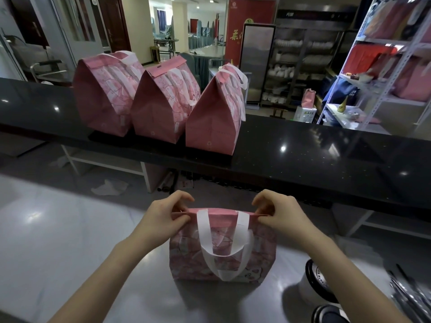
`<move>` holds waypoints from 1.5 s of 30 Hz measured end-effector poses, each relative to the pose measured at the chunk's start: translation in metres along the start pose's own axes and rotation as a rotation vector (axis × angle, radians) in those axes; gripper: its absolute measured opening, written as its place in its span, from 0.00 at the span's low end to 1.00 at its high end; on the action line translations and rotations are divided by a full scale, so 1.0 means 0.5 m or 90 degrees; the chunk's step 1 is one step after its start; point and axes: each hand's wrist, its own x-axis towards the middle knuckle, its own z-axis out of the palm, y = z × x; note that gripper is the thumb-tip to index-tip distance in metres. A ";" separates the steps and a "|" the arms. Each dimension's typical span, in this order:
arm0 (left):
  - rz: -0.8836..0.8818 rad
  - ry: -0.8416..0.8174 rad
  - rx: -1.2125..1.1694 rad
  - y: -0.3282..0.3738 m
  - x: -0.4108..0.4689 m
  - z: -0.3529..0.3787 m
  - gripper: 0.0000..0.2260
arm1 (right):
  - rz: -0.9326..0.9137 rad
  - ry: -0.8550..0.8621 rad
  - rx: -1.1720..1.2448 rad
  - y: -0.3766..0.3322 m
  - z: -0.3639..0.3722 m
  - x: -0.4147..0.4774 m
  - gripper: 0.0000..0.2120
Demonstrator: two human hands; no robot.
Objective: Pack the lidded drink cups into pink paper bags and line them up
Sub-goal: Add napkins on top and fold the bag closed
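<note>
Pink paper bag (186,257) stands upright on the grey worktop (70,229) close to the person, its top edge pressed flat and pinched at both ends. The left hand (163,217) is at the left corner and the right hand (277,215) at the right, each grip narrow, with thumb and fingertips closed on the folded rim. A white handle (224,269) hangs loose down the near face. Three packed bags (161,108) stand side by side on the raised black worktop (303,145) beyond, tops closed. What looks like a lidded cup (319,280) sits at lower right, apart from the bag. Whatever is inside the bag is hidden (the closed top gives nothing away). The paper looks stiff enough to hold a crease but easy to crumple or tear. With drinks inside it would likely be bottom-heavy and prone to spills — best lifted by the handle loops or with support under the base, and kept upright.
</note>
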 end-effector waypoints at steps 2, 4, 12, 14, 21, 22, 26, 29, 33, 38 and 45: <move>0.002 -0.022 -0.042 0.003 0.005 -0.016 0.15 | 0.018 -0.038 0.071 -0.002 -0.015 0.003 0.14; 0.030 -0.019 -0.017 0.016 0.015 -0.018 0.11 | 0.011 -0.046 0.095 -0.016 -0.012 0.009 0.12; 0.180 -0.040 0.242 0.060 0.044 0.072 0.11 | -0.096 -0.063 -0.276 -0.083 0.071 0.035 0.10; 0.172 -0.019 0.254 0.065 0.042 0.085 0.06 | -0.092 -0.042 -0.289 -0.083 0.086 0.034 0.08; 0.175 -0.019 0.246 0.056 0.044 0.081 0.07 | -0.095 -0.052 -0.246 -0.073 0.081 0.040 0.07; 0.166 -0.036 0.222 0.050 0.045 0.071 0.09 | -0.088 -0.065 -0.225 -0.069 0.070 0.039 0.08; 0.050 -0.072 0.106 -0.005 0.028 -0.003 0.17 | 0.009 -0.080 -0.028 -0.017 -0.001 0.015 0.16; -0.025 -0.050 0.074 -0.050 0.003 -0.042 0.12 | 0.034 -0.092 -0.004 0.021 -0.047 -0.008 0.11; -0.046 0.005 0.058 -0.054 -0.016 -0.028 0.07 | 0.032 -0.052 -0.081 0.026 -0.032 0.005 0.09; -0.027 0.032 0.034 -0.030 -0.031 -0.013 0.06 | 0.065 0.052 -0.097 0.019 0.003 0.054 0.08; -0.036 -0.204 -0.247 -0.061 -0.061 -0.009 0.19 | 0.145 0.205 0.011 0.025 0.058 0.034 0.16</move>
